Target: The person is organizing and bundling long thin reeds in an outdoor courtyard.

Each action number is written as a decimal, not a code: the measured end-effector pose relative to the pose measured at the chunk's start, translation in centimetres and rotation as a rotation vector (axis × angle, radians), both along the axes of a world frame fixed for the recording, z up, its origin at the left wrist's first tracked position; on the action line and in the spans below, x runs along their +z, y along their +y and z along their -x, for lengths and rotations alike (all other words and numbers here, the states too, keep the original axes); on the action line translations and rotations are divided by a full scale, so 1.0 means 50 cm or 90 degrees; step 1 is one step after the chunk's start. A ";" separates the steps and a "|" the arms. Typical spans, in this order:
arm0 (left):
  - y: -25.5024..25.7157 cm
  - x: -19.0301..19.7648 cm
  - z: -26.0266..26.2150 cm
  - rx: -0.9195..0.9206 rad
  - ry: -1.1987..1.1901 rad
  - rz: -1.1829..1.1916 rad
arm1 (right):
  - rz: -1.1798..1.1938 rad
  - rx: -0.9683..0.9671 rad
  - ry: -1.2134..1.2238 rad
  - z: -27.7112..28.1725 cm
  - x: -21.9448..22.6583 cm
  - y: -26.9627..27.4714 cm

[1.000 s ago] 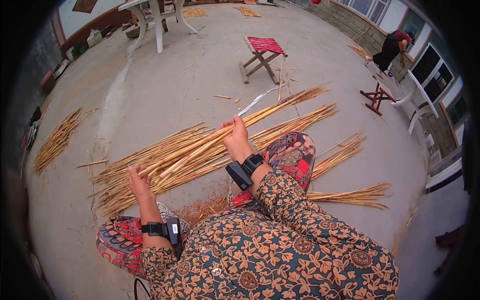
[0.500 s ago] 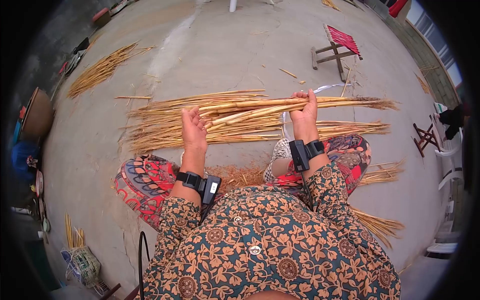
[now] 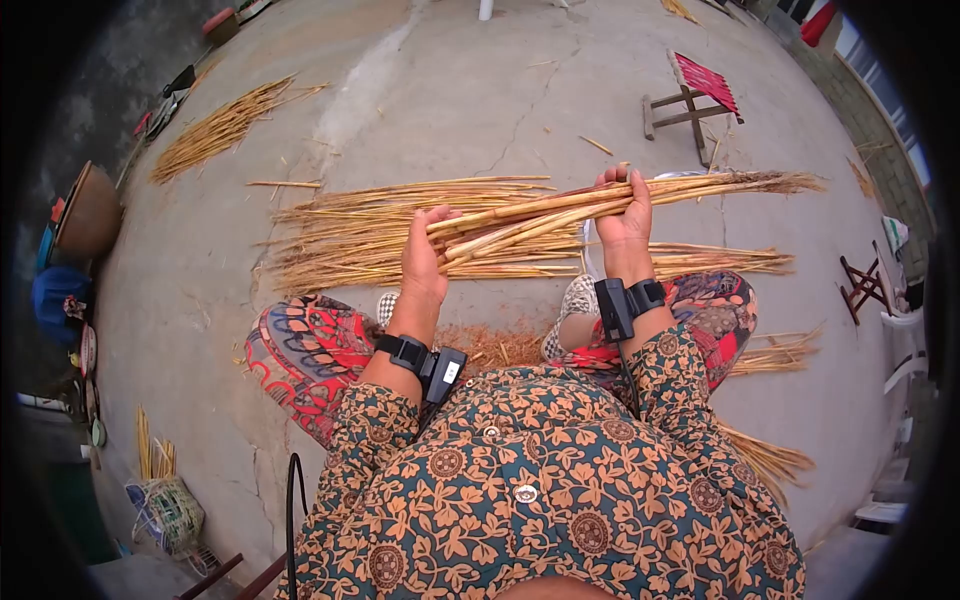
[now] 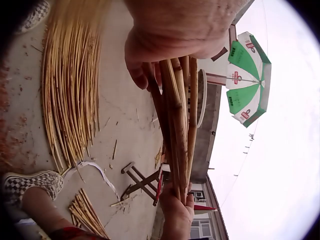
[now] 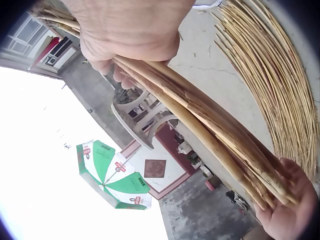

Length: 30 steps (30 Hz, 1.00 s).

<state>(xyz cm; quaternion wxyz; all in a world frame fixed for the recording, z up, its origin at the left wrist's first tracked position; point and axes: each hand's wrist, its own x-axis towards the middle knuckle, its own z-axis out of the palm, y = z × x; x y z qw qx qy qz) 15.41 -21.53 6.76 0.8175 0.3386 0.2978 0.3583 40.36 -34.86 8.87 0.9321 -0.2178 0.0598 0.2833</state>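
A bundle of dry yellow stalks with brushy tips is held up across the front of the body. My right hand grips it toward the brushy end, fingers curled around the stalks. At the thick cut ends, my left hand is cupped, with fingers extended along the far side. The right wrist view shows those ends against the palm and fingers of the left hand. Below and beyond the bundle, a wide layer of similar stalks lies on the concrete floor.
A folding stool with a red seat stands ahead to the right. Other stalk piles lie at the far left and beside the right knee. Reddish chaff is scattered between the feet. A woven bag stands at the lower left.
The head view has swung left and downward. The right hand keeps its grip. The left hand has come to the thick ends, and the bundle now looks more gathered, with its ends closer together.
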 end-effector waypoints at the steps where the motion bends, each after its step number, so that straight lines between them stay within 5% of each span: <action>1: -0.002 0.004 0.001 0.004 0.007 0.004 | -0.009 0.010 -0.015 0.001 0.001 0.001; 10: 0.006 -0.010 0.003 0.107 0.027 0.049 | -0.111 0.115 -0.081 0.037 0.020 0.004; 18: -0.010 0.017 0.009 -0.042 -0.012 0.013 | -0.124 0.151 -0.100 0.054 0.060 -0.003; 23: 0.008 -0.030 -0.002 0.001 0.002 -0.031 | -0.122 0.142 -0.093 0.038 0.038 0.001; 30: -0.016 0.031 0.013 -0.029 -0.024 -0.076 | -0.099 0.105 -0.091 0.022 0.021 0.003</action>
